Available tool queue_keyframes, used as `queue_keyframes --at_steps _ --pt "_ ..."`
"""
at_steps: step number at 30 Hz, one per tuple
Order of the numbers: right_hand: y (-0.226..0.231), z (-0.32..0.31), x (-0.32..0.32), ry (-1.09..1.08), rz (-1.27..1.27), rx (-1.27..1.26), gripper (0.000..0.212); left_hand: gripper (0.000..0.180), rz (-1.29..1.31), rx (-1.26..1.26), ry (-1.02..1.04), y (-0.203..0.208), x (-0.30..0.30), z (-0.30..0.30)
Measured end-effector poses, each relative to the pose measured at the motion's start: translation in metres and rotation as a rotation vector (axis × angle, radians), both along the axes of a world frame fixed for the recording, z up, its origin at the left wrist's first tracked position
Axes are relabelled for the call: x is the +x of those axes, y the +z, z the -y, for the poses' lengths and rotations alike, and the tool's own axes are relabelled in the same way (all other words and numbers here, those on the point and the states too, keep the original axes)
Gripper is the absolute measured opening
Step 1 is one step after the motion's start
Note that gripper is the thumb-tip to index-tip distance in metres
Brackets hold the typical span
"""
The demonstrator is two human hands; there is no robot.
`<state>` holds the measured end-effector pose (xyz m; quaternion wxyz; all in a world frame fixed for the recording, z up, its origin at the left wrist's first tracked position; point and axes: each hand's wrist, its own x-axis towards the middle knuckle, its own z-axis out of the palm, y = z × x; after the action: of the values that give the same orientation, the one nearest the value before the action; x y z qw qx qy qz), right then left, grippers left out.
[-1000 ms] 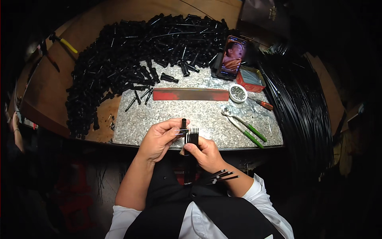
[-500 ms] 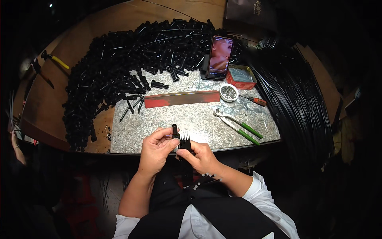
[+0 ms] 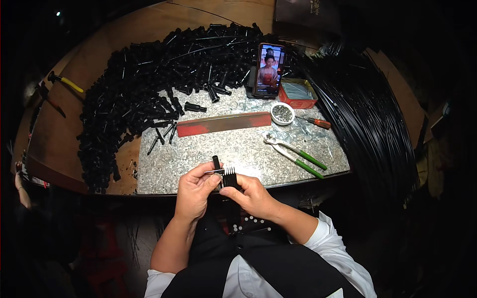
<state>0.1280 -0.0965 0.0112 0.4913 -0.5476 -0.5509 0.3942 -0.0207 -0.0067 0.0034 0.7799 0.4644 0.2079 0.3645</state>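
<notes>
Pinched between the thumb and fingers of my left hand (image 3: 195,188) is a small black tubular fitting (image 3: 215,161), standing nearly upright. Right beside it, my right hand (image 3: 253,196) grips a row of thin black cables (image 3: 229,182), with bare silvery tips fanned out like comb teeth. A thin wire-like piece crosses near the left fingertips, where the tips and the fitting come together; whether they touch is hidden by the fingers. Both hands are held just over the front edge of the speckled worktop (image 3: 198,149).
Black fittings (image 3: 164,64) lie heaped at the back and left. A red-and-dark bar (image 3: 223,123), green-handled pincers (image 3: 298,156), a white bowl of small metal bits (image 3: 282,113), a screwdriver (image 3: 318,122), a propped phone (image 3: 269,69) and a red box (image 3: 298,103) surround the work. Long black cables (image 3: 367,114) cover the right.
My hands stay together with only a slight shift of the fitting and the cable tips. The view has tilted a little, and the phone's picture has changed.
</notes>
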Motion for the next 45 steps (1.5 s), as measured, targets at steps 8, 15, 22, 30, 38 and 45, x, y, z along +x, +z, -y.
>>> queue_keyframes --at_steps 8,15,22,30,38,45 --pt "-0.009 0.0 0.01 0.075 -0.112 -0.085 0.021 0.029 0.089 -0.092 -0.146 0.001 0.001 -0.001" --pt "-0.011 -0.001 0.008 0.052 -0.134 -0.106 0.021 0.029 0.119 -0.178 -0.031 -0.007 0.006 0.01" --pt "-0.028 -0.006 0.007 0.024 -0.186 -0.077 0.024 0.025 0.062 -0.097 0.064 -0.009 0.011 0.017" --pt "-0.02 -0.01 0.013 0.127 -0.309 -0.234 0.021 0.033 0.056 -0.098 0.125 -0.011 0.018 0.025" --pt "-0.022 -0.011 0.019 0.211 -0.415 -0.296 0.021 0.034 0.083 -0.102 0.091 -0.009 0.018 0.026" --pt "-0.022 -0.013 0.021 0.256 -0.408 -0.291 0.025 0.035 0.11 -0.058 0.088 -0.01 0.019 0.025"
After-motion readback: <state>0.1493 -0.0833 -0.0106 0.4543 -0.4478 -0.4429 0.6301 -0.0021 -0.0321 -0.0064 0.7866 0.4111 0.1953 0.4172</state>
